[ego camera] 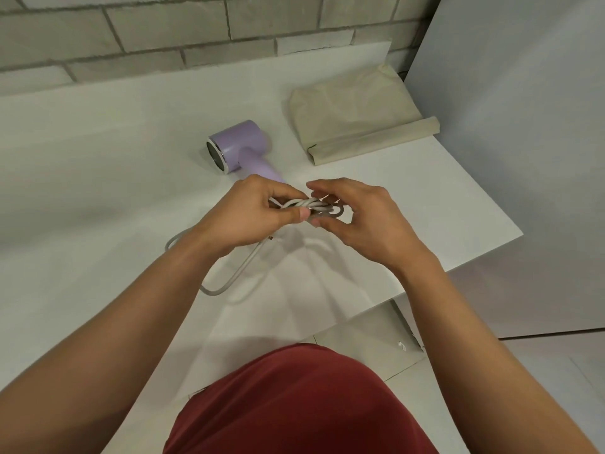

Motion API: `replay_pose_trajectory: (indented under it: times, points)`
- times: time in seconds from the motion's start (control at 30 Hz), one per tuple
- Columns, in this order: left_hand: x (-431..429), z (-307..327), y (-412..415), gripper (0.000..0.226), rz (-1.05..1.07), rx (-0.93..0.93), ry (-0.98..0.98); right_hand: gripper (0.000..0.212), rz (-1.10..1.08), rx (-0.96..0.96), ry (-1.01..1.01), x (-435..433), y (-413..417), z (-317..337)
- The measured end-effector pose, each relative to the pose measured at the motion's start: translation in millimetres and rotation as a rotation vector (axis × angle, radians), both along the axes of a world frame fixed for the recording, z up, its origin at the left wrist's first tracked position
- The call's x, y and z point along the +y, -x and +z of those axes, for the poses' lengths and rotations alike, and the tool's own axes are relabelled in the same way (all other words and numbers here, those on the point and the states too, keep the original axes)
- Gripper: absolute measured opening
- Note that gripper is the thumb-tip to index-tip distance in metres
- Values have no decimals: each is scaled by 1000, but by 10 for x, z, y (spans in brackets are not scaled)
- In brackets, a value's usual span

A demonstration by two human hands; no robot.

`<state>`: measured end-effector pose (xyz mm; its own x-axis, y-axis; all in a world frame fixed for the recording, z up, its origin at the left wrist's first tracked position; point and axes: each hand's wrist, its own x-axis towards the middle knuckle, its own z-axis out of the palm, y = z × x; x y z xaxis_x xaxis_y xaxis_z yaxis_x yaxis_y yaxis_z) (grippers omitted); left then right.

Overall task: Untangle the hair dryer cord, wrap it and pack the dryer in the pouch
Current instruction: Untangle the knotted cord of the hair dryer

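A lilac hair dryer [236,146] lies on its side on the white table [98,158], its nozzle facing left and its handle running toward my hands. Its grey cord [309,204] is twisted into a tight bundle held just above the table between both hands. My left hand [258,213] pinches the left end of the bundle with thumb and fingers. My right hand [357,217] grips the looped right end with its fingertips. A slack loop of the cord [229,276] trails on the table below my left wrist. The beige fabric pouch [357,116] lies flat at the back right.
A grey brick wall [163,34] runs behind the table. The table's right edge [491,204] cuts diagonally past the pouch, beside a pale panel [523,126]. Tiled floor [393,348] shows below the table's front corner.
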<state>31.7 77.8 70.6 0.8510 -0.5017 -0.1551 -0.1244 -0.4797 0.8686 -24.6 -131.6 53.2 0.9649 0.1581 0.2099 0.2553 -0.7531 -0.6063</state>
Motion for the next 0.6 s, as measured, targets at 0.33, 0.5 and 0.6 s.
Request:
replay_pose_trajectory:
  times: [0.33, 0.5, 0.6]
  points:
    - [151, 198, -60, 33, -4, 33, -135, 19, 3, -57, 57, -15, -88, -43]
    - [356, 346, -156, 3, -83, -139, -421, 20, 55, 28, -30, -27, -69, -59]
    - [387, 359, -229, 13, -119, -324, -575, 24, 45, 32, -74, -13, -80, -82]
